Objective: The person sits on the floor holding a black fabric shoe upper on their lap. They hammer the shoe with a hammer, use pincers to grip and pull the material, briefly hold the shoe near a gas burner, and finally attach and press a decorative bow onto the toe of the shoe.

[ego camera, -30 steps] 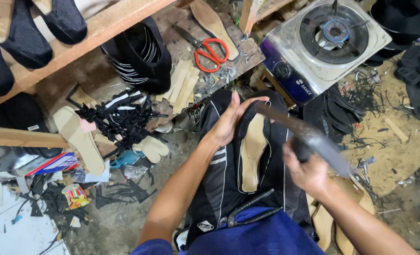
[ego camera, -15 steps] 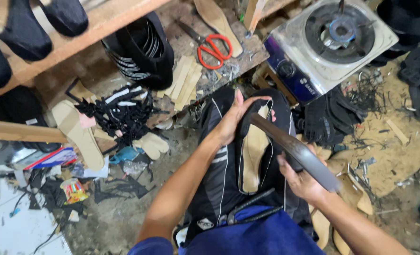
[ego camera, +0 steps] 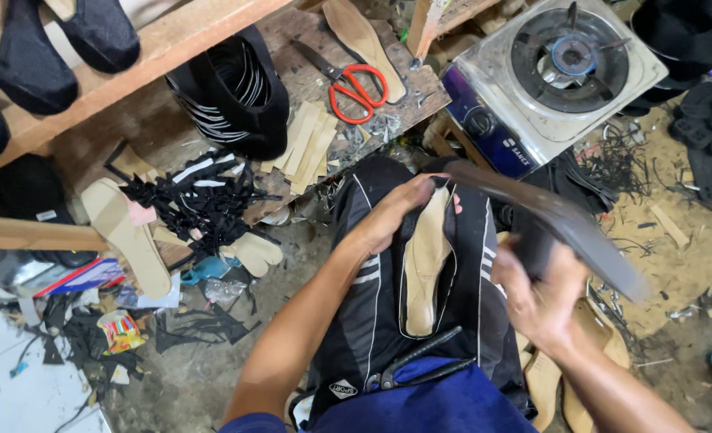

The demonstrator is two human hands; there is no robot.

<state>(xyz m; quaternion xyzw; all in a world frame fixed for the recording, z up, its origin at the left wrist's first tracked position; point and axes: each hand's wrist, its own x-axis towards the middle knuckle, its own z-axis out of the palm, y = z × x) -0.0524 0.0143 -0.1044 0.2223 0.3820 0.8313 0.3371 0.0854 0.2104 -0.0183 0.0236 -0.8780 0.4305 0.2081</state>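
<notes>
The person sits with a black shoe upper (ego camera: 388, 305) lying over the lap, sole side up, and a tan insole (ego camera: 425, 261) rests in its middle. The left hand (ego camera: 396, 212) is closed on the toe end of this upper and presses it down, the fingers curled over the edge. The right hand (ego camera: 542, 293) grips a long dark sole piece (ego camera: 548, 216), which looks like rubber, flat and a little bent; it rises from this hand toward the left hand, above the insole and apart from it.

The step in hand seems to be the fitting of the sole piece to the shoe bottom. To lay it well, the piece must be lined up with the insole outline, toe to toe, while the left hand keeps the upper tight.

Near the person's body, just below the insole, a dark pair of pliers (ego camera: 420, 365) lies on blue cloth. Beyond the left hand, on a rough wooden board, lie red-handled scissors (ego camera: 354, 84) and thin pale strips. Beyond the right hand stands a metal gas stove (ego camera: 556, 72).
</notes>
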